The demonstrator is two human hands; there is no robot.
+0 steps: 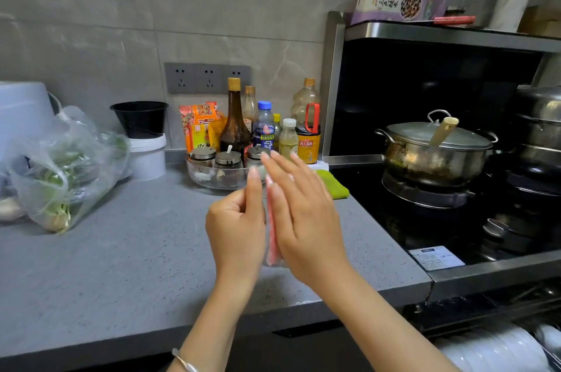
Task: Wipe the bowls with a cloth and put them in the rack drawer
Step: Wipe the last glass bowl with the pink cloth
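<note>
Left hand, curled but for a straight forefinger, and flat right hand sandwich a blurred pink-edged thing above the counter, white bowls stacked in the rack drawer, green cloth beside a jar-filled glass tray.

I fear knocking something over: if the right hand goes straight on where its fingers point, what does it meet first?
Probably the metal-lidded glass jar in the clear round tray, which lies just past the right hand in this view; true depth is unclear.
</note>
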